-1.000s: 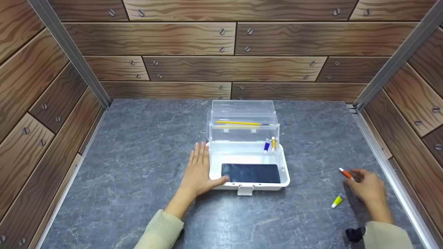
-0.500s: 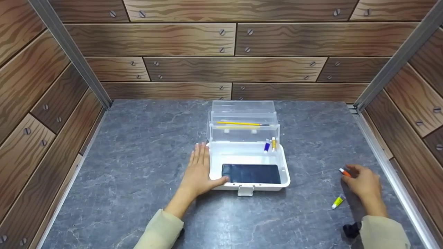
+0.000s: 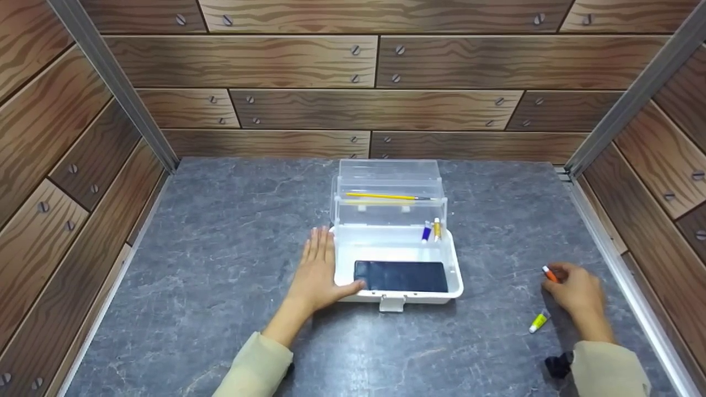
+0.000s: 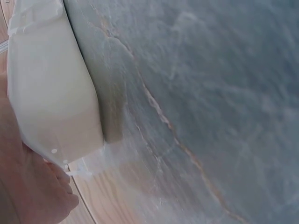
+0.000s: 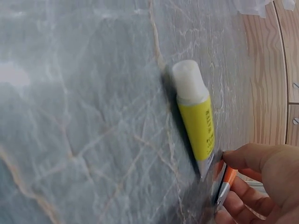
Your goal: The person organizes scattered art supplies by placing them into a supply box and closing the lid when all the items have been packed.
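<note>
My left hand (image 3: pixel 317 281) rests along the left side of an open white plastic box (image 3: pixel 456 273), fingers straight and thumb over the front rim. The box's pale side (image 4: pixel 51 88) fills the left of the left wrist view. At the right, my right hand (image 3: pixel 582 292) pinches a small orange paint tube (image 3: pixel 550 274) with a white cap; in the right wrist view, thumb and fingers are around the orange tube (image 5: pixel 229 176). Just nearer lies a yellow paint tube (image 3: pixel 539 321), white cap towards the front. The right wrist view shows this yellow tube (image 5: pixel 196 121) close up, with small print.
Inside the box lie a dark, flat, phone-like rectangle (image 3: pixel 400 275), a purple tube (image 3: pixel 426 232) and an orange-yellow tube (image 3: pixel 437 229). A yellow-handled paintbrush (image 3: pixel 386 196) lies in the raised clear section (image 3: pixel 386 215). Wood-print walls (image 3: pixel 309 60) enclose the grey marbled table (image 3: pixel 220 220).
My right hand has shifted slightly left and away from me, its fingers covering more of the orange tube. The left hand and the box have stayed in place.
</note>
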A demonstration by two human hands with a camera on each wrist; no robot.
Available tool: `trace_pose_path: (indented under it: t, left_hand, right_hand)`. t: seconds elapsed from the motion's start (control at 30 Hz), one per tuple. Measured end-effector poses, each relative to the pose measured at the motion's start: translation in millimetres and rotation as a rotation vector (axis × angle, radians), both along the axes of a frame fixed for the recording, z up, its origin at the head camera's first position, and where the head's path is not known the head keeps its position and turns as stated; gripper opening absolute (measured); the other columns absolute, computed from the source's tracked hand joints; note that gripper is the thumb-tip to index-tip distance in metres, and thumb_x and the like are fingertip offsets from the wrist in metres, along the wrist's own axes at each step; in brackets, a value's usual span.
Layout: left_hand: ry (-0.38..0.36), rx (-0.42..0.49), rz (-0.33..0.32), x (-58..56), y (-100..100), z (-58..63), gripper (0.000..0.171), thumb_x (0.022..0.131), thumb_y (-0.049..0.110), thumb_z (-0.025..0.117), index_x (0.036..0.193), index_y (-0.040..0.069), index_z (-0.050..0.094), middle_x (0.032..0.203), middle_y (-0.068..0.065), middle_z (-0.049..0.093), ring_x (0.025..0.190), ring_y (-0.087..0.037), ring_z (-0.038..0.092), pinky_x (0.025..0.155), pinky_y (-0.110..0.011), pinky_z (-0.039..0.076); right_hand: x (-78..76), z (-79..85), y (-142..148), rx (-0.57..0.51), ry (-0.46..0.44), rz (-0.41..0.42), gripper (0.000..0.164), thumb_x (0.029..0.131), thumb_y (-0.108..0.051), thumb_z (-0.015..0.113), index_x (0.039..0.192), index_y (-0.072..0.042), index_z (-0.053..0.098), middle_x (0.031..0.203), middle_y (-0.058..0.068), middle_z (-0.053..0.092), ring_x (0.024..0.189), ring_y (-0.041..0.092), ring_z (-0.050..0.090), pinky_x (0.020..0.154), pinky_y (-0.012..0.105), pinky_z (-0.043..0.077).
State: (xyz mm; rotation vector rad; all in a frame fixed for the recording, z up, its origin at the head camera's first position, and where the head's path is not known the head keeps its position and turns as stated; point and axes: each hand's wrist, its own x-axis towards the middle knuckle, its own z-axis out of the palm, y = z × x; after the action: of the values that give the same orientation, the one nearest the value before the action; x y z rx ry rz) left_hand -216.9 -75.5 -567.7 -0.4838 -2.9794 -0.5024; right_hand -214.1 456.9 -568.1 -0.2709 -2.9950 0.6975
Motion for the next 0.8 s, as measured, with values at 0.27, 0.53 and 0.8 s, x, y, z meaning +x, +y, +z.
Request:
trace_pose_path:
  t: [0.27, 0.53, 0.8]
  left_hand:
    - [-0.011, 0.002, -0.001, -0.4, -0.2, -0.3, 0.13, 0.077, 0.086, 0.051, 0.157, -0.007, 0.009, 0.164, -0.028, 0.007, 0.153, -0.041, 0.0, 0.125, -0.05, 0.007]
    - [-0.02, 0.013, 0.001, -0.5, -0.6, 0.6, 0.132, 0.075, 0.088, 0.049, 0.157, -0.007, 0.008, 0.164, -0.027, 0.005, 0.153, -0.04, -0.001, 0.125, -0.049, 0.006]
    - [-0.025, 0.009, 0.001, -0.8, -0.7, 1.7, 0.132, 0.075, 0.088, 0.05, 0.157, -0.007, 0.008, 0.164, -0.027, 0.007, 0.153, -0.042, 0.002, 0.125, -0.049, 0.007]
  right_hand:
    - [-0.1, 0.6, -3.1, 0.008, -0.01, -0.007, 0.044, 0.086, -0.018, 0.072, 0.124, 0.002, 0.065, 0.109, 0.023, 0.071, 0.094, 0.042, 0.066, 0.069, 0.051, 0.05]
    - [-1.6, 2.1, -4.8, 0.039, -0.034, -0.002, 0.038, 0.086, -0.019, 0.072, 0.12, -0.002, 0.068, 0.104, 0.017, 0.074, 0.089, 0.039, 0.067, 0.065, 0.047, 0.048]
    - [-0.6, 2.2, -6.3, 0.027, -0.056, -0.017, 0.039, 0.087, -0.02, 0.071, 0.121, -0.001, 0.067, 0.102, 0.017, 0.073, 0.088, 0.036, 0.067, 0.064, 0.045, 0.048]
